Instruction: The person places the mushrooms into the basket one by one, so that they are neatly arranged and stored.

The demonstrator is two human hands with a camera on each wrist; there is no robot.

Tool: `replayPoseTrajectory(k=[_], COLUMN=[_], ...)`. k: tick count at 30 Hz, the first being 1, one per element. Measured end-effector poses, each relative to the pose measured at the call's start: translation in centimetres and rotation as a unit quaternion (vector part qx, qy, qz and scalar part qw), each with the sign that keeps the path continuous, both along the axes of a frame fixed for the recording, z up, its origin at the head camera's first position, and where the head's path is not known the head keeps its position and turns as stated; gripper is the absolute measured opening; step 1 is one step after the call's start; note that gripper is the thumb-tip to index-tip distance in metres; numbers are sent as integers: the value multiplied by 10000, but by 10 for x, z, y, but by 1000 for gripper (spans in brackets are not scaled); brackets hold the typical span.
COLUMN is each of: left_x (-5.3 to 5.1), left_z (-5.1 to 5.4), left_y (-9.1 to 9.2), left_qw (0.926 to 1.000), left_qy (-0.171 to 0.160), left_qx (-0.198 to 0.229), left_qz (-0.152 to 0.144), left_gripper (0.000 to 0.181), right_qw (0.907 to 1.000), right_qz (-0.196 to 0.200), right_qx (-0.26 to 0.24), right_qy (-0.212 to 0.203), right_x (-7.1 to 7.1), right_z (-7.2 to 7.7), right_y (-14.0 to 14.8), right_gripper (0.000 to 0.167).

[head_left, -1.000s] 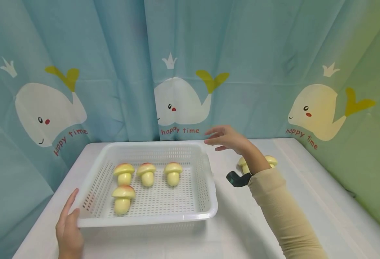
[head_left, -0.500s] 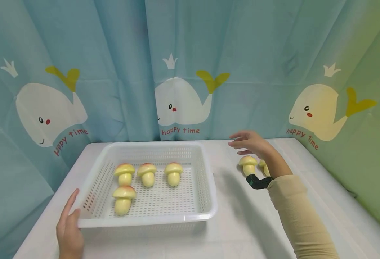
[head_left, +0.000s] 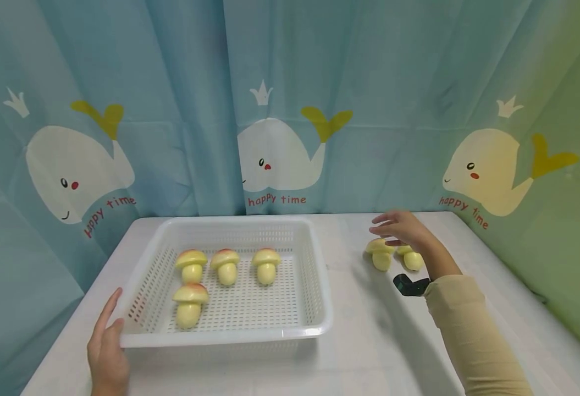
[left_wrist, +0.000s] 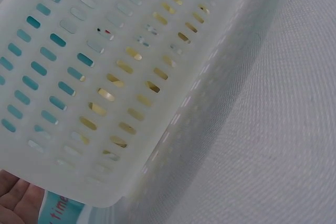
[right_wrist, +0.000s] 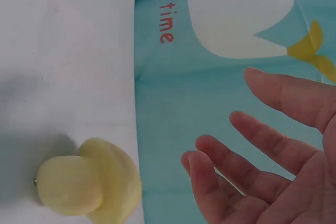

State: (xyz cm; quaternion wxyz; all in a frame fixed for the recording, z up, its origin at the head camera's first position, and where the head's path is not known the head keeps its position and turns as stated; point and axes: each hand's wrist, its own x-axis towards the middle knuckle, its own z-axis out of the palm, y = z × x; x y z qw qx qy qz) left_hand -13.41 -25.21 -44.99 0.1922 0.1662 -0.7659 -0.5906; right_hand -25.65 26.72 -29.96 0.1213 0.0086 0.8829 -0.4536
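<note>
My left hand [head_left: 108, 349] rests against the front-left corner of a white plastic basket [head_left: 250, 334], index finger extended along its outer side and thumb at the rim. In the left wrist view, part of that hand [left_wrist: 20, 200] shows beside the perforated basket wall [left_wrist: 118, 51]. Several yellow toy mushrooms [head_left: 188, 313] with reddish cap tops lie in the basket. My right hand [head_left: 406, 228] hovers with loosely bent fingers above two more mushrooms, a left one [head_left: 381, 258] and a partly covered right one [head_left: 411, 259]. The right wrist view shows this hand [right_wrist: 273, 166] holding nothing, apart from a mushroom [right_wrist: 89, 179].
A white cloth [head_left: 354, 352] covers the table. Blue curtain [head_left: 393, 66] with whale prints hangs along the back edge, and green curtain [head_left: 572, 231] stands at the right. A dark band [head_left: 410, 285] sits at my right wrist.
My right hand has moved rightward from beside the basket and lower, over the two mushrooms on the table. My left hand stays at the basket corner.
</note>
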Motion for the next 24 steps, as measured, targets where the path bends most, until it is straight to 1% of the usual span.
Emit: replayPoseTrajectory(k=[2, 3, 4, 7, 10, 13, 15, 17, 20, 22, 24], left_x=[-3, -3, -2, 2, 8, 12, 15, 17, 20, 21, 22], left_z=[-7, -8, -6, 3, 13, 22, 26, 32, 39, 42, 44], left_y=[-3, -4, -3, 1, 7, 12, 15, 18, 21, 23, 24], left_qw=[9999, 9999, 9999, 9998, 9996, 9992, 9992, 9994, 9994, 9991, 9989], left_qy=[55, 74, 89, 134, 236, 299, 271, 281, 313, 362, 371], left_qx=[-100, -115, -109, -94, -57, -160, -238, -163, -2, 180, 252], left_qz=[18, 12, 1, -60, -171, -206, -173, -146, -141, -147, -144], left_gripper=[49, 49, 48, 48, 49, 50, 50, 50, 50, 51, 51], right_qw=[10000, 9999, 9997, 9977, 9933, 9897, 9863, 9818, 9700, 9678, 9695], right_qz=[0, -13, -19, -82, -162, -228, -218, -159, -63, -95, -129], right_qx=[38, 97, 192, 584, 1019, 1288, 1447, 1582, 1847, 1869, 1820], right_qy=[19, 56, 128, 344, 510, 580, 759, 1040, 1582, 1685, 1634], right_x=[0, 0, -1, -2, -3, -3, -2, -2, -2, -3, -4], right_z=[-3, -6, -8, -16, -24, -30, -35, -40, -49, -54, -59], right_y=[2, 4, 5, 9, 11, 11, 11, 10, 11, 11, 11], right_gripper=[56, 56, 56, 52, 50, 50, 49, 48, 45, 45, 47])
